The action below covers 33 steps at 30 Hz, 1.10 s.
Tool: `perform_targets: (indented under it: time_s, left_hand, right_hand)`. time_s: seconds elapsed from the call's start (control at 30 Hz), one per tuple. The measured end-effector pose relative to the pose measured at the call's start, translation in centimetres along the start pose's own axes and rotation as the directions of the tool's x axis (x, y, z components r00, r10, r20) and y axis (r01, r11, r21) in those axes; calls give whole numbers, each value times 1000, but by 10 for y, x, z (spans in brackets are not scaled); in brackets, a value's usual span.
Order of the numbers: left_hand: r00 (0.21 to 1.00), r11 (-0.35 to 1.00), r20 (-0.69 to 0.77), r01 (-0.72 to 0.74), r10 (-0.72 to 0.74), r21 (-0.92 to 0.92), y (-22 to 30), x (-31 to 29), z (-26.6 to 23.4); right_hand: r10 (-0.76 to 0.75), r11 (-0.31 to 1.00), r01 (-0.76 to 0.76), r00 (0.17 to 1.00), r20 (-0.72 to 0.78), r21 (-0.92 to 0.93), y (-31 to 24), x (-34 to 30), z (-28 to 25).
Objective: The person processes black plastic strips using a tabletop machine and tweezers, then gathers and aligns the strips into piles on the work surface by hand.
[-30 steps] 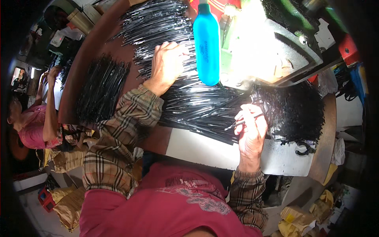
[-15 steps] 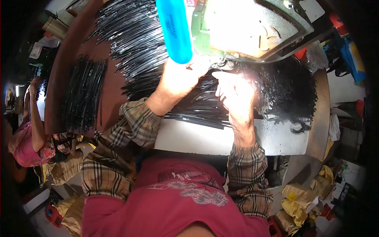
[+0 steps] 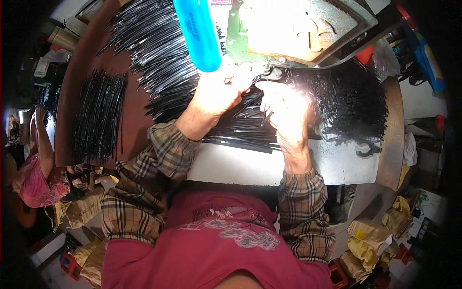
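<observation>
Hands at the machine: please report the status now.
Left hand and right hand together at the machine head, fingers closed on thin black strips. Blue bottle stands just above the left hand. Glare hides the fingertips.

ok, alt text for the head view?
Both hands meet under a brightly lit green machine: left hand and right hand work thin black strips spread over a brown table. A blue bottle stands behind them.
</observation>
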<state>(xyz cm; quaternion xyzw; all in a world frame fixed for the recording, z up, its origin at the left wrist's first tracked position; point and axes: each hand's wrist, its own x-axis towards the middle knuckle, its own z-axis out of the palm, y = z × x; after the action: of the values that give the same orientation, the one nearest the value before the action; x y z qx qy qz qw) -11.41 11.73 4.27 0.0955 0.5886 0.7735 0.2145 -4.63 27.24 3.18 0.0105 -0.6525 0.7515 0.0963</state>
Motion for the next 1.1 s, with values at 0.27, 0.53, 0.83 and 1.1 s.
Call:
perform_targets:
  time_s: [0.27, 0.53, 0.83, 1.1]
  left_hand:
    - [1000, 1000, 12, -10, 10, -4, -1, 1, -1]
    - [997, 989, -8, -70, 72, 129, 0, 1, -2]
    - [923, 780, -35, -304, 384, 548, -6, 13, 5]
    - [867, 648, -53, -328, 496, 687, -18, 20, 9]
  right_hand:
    - [21, 997, -22, 1000, 11, 68, 1, 0, 0]
    - [-32, 999, 31, 999, 21, 30, 6, 4, -2]
    - [-130, 989, 131, 991, 10, -71, 7, 21, -5]
    - [-24, 1000, 24, 1000, -12, 17, 9, 23, -6]
